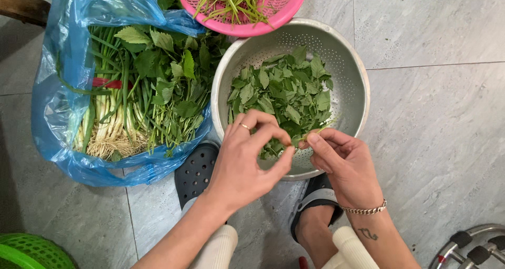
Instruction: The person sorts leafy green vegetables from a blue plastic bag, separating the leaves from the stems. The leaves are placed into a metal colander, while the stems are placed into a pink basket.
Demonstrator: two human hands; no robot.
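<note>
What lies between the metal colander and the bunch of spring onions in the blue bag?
In the head view, leafy green herb stems in the blue bag lie between the metal colander and the spring onions.

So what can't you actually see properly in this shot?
- What the hands pinch: head view, the left hand and right hand cover all but a bit of stem.
- Pink basket: cut off by the top edge.
- Green basket: cut off at the bottom-left corner.
- Metal rack: cut off at the bottom-right corner.
- Colander bottom: hidden under leaves.
</note>
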